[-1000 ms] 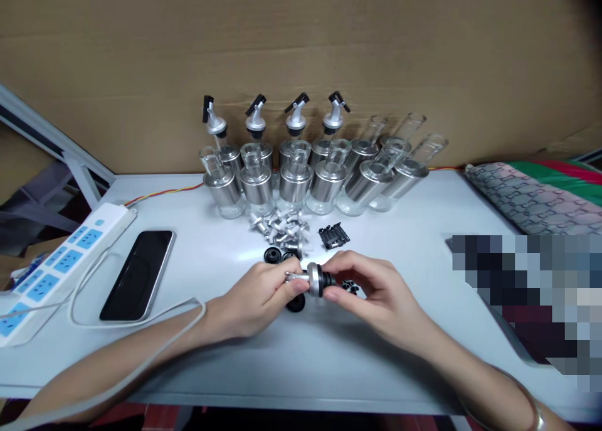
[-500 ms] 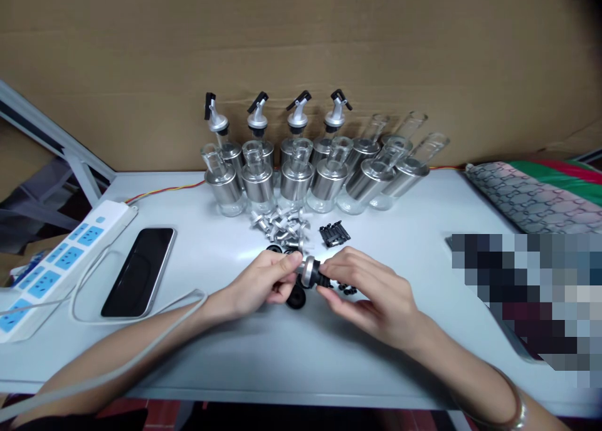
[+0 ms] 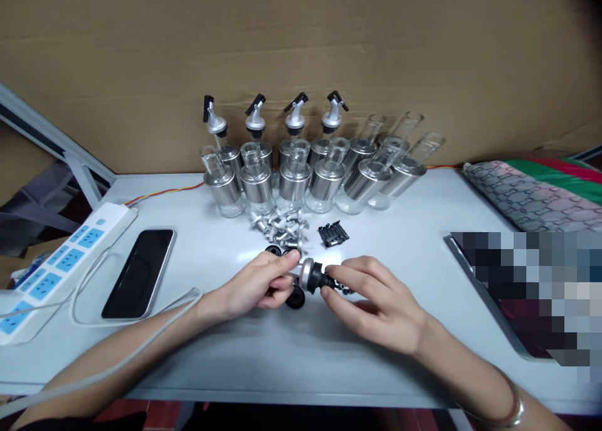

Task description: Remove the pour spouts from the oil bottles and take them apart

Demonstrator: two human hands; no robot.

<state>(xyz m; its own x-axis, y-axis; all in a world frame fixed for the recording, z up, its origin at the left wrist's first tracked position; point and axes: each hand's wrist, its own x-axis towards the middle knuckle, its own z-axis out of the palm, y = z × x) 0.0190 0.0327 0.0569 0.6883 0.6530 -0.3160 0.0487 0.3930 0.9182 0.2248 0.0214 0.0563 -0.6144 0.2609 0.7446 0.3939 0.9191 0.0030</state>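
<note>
My left hand (image 3: 263, 280) pinches the silver neck of a bottle pourer (image 3: 310, 275), which lies sideways above the table. The thumb and fingertips of my right hand (image 3: 371, 299) close on the black ribbed stopper end of that same pourer. Beneath the hands lie black rubber rings (image 3: 295, 297), partly hidden. Just beyond is a heap of silver pourer spouts (image 3: 282, 226). To its right sits a small pile of black levers (image 3: 333, 233). Some small black pieces (image 3: 345, 288) show behind my right fingers.
Several glass bottles with steel sleeves (image 3: 295, 181) stand in rows at the back, some topped with pourers (image 3: 295, 114). On the left are a phone (image 3: 138, 274), a power strip (image 3: 56, 265) and a white cable (image 3: 179, 302). A patterned cushion (image 3: 531, 189) rests at right.
My right fingers have slid outward toward the stopper's tip, so more of its black upper part shows. My left hand keeps its grip on the silver neck.
</note>
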